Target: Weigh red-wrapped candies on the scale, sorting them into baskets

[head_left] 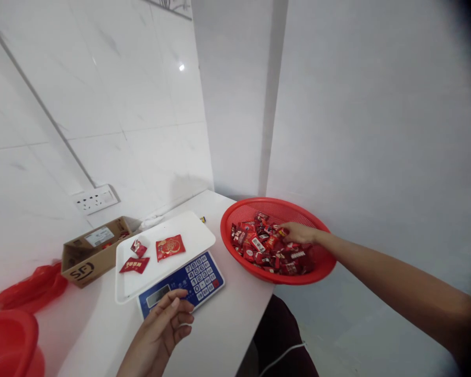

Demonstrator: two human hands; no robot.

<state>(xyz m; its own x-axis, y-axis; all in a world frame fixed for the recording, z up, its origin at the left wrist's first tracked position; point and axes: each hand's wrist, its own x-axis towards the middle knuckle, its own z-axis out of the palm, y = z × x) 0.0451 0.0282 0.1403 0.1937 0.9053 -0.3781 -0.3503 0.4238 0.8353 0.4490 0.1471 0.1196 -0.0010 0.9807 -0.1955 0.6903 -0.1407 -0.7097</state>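
Observation:
My right hand (298, 233) reaches into a red plastic basket (325, 267) of wrapped candies (259, 243). Its fingers are closed at a small red and yellow wrapped candy (282, 231), partly hidden by the fingertips. In front of a blue and white digital scale (219, 280), my left hand (165, 327) is held with loosely bent fingers apart and nothing in it. On the scale's white tray (153, 280) lie a large red packet with gold print (170, 247) and two smaller red wrapped pieces, one flat candy (134, 265) and one crumpled candy (138, 247).
Behind the scale's left side stands an open cardboard box (88, 269) with red packets inside. A red plastic bag (31, 288) and a red tub (11, 340) are at the far left. Walls close in the white table (220, 330); a socket (96, 200) sits above the box.

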